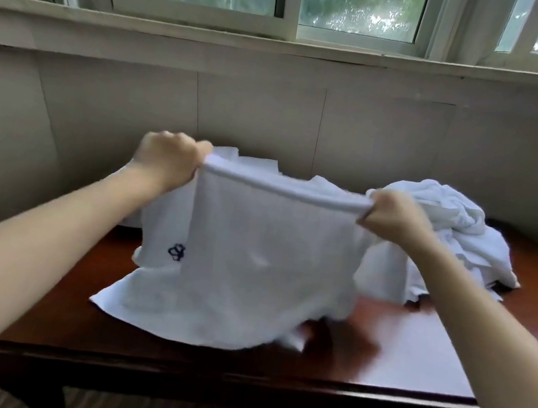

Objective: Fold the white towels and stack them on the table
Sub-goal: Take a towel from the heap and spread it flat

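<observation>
Two fists clutch the white towel (267,255) by its top edge, your left hand (166,160) at nine o'clock, right hand (394,214) at three, over the table (394,356).

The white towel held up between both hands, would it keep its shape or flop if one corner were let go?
Probably floppy: the towel sags between the left hand and right hand, its lower edge pooling on the table. Likely light, since pinched corners carry it. A released corner would likely drop.

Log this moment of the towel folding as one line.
stage: towel held up | left hand: grips towel top edge | right hand: grips same edge | towel bottom: resting on table | unfolded pile: right rear
</observation>
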`<state>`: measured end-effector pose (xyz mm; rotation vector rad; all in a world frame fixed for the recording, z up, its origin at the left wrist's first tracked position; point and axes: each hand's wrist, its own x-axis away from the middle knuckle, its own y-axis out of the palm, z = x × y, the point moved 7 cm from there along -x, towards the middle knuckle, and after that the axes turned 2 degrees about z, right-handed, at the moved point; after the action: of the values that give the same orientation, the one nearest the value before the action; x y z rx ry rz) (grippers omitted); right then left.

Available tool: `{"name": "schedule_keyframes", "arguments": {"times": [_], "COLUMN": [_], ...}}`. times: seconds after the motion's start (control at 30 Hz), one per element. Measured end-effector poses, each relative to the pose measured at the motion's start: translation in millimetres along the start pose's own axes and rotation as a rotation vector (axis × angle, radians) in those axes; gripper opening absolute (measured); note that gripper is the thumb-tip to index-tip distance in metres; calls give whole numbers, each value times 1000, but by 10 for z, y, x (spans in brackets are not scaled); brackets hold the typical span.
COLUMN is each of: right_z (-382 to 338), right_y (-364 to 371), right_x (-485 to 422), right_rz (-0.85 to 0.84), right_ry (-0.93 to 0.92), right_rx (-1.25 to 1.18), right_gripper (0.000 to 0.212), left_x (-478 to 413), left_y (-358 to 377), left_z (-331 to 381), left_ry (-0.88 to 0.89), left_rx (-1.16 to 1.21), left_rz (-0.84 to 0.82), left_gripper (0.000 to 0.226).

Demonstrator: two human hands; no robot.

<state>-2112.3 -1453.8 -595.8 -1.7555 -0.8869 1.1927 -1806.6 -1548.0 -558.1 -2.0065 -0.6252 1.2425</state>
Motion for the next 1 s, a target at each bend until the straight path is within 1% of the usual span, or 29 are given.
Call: {"name": "schedule_keyframes", "arguments": {"times": [0.03, 0.07, 0.1, 0.13, 0.17, 0.2, 0.23, 0.27, 0.3, 0.33, 0.37, 0.4, 0.43, 0.47, 0.5, 0.53, 0.57, 0.63, 0.67, 0.7, 0.73, 0.8, 0.87, 0.93, 1.0], "right_z": [-6, -10, -20, -46, -64, -74, -66, -20, 77, 205, 321, 420, 497, 527, 535, 514, 466, 325, 244, 163, 94, -4, -67, -169, -289], "right_y": [-362, -685, -936, -1095, -1173, -1186, -1128, -990, -770, -476, -160, 155, 450, 694, 889, 1037, 1143, 1237, 1285, 1348, 1435, 1660, 1843, 1903, 1942], "right_x": [-80, -109, -83, -24, 53, 138, 213, 256, 274, 310, 398, 549, 739, 935, 1076, 1125, 1102, 967, 912, 881, 871, 864, 810, 687, 570], "right_rz": [251, 452, 602, 693, 754, 780, 764, 661, 477, 215, -54, -325, -583, -790, -919, -939, -881, -658, -563, -503, -480, -537, -589, -549, -483], "right_ry": [22, 27, 3, -45, -119, -184, -228, -249, -226, -176, -140, -126, -115, -110, -110, -125, -150, -201, -232, -258, -277, -263, -208, -165, -164], "right_rx": [-6, -8, 9, 39, 87, 153, 206, 234, 232, 229, 235, 251, 272, 278, 265, 229, 197, 149, 124, 94, 65, 45, 106, 188, 259], "right_gripper": [7, 7, 5, 6, 14, 20, 22, 20, 14, 5, 12, 23, 30, 33, 35, 34, 31, 29, 30, 33, 37, 45, 45, 45, 44], "left_x": [-146, -268, -356, -401, -399, -364, -298, -202, -95, 18, 167, 408, 751, 1114, 1422, 1622, 1728, 1716, 1696, 1695, 1708, 1736, 1725, 1671, 1603], "left_y": [-185, -381, -571, -729, -862, -949, -992, -996, -920, -755, -487, -143, 162, 414, 620, 815, 991, 1217, 1285, 1347, 1399, 1504, 1595, 1648, 1698], "left_z": [-83, -190, -301, -408, -470, -488, -466, -413, -330, -234, -138, -39, 73, 186, 288, 352, 399, 417, 407, 410, 420, 427, 375, 279, 188], "left_ry": [-23, -49, -69, -87, -89, -71, -40, 5, 66, 132, 178, 213, 224, 224, 220, 214, 192, 139, 113, 98, 93, 81, 11, -71, -121], "left_rx": [13, 45, 70, 78, 73, 69, 62, 58, 69, 99, 146, 228, 325, 415, 479, 505, 530, 535, 528, 529, 524, 472, 367, 230, 85], "left_rz": [112, 234, 350, 434, 502, 550, 573, 570, 501, 333, 56, -290, -662, -981, -1193, -1266, -1243, -1009, -902, -837, -806, -780, -734, -706, -704], "left_gripper": [20, 17, 15, 13, 13, 14, 17, 22, 25, 24, 18, 9, 15, 24, 31, 34, 34, 33, 38, 46, 53, 59, 53, 44, 36]}}
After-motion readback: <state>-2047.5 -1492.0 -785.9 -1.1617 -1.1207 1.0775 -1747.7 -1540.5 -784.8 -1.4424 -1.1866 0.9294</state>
